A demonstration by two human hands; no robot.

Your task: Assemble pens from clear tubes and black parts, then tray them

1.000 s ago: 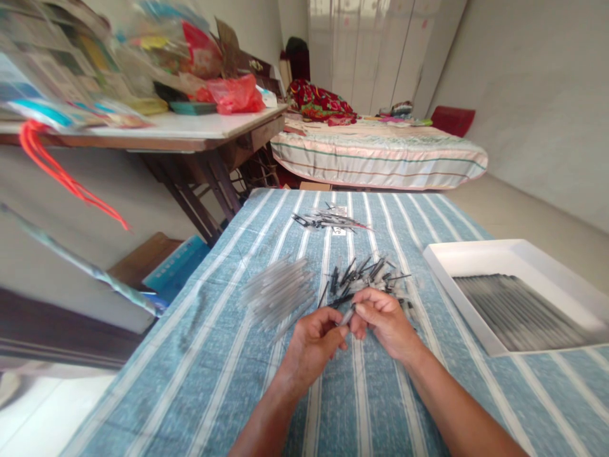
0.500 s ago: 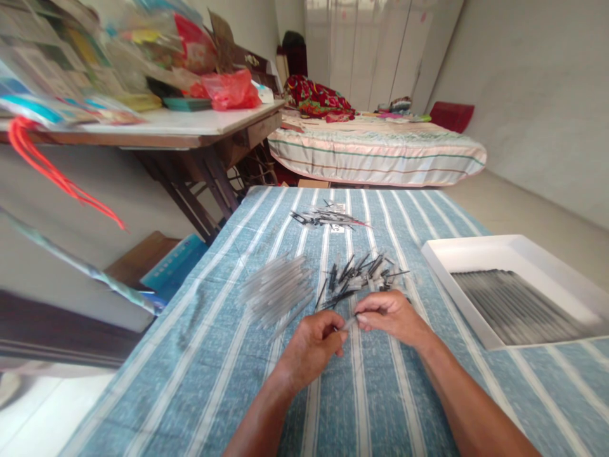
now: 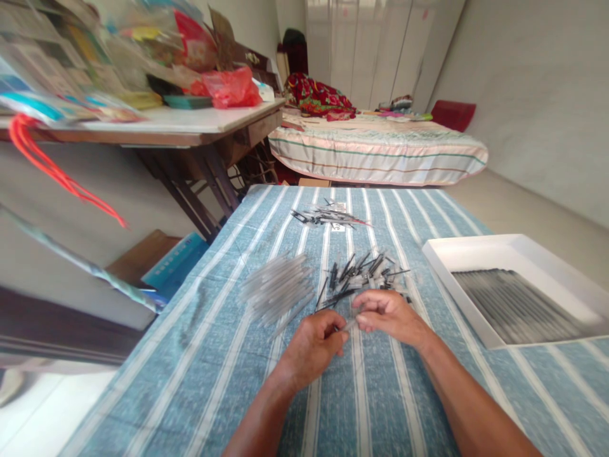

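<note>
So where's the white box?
In the head view, the white box sits over on the right side of the striped cloth, beyond the right hand, with thin dark sticks inside.

Only illegible lettering on the blue box [image 3: 177, 265] and partly covered white card [image 3: 337, 226]

Light: moderately bright, soft and diffuse; I log pale glare on the glossy cabinet doors [image 3: 361, 54] and near-washed-out white floor tiles [image 3: 59, 409]. Deep shade sits under the desk [image 3: 238, 124]. Image quality: striped cloth [image 3: 228, 381] reads fairly clearly mid-view — outer edges stretch and smear, worst at upper left. Grey rods [image 3: 518, 308] at right blur together.
</note>
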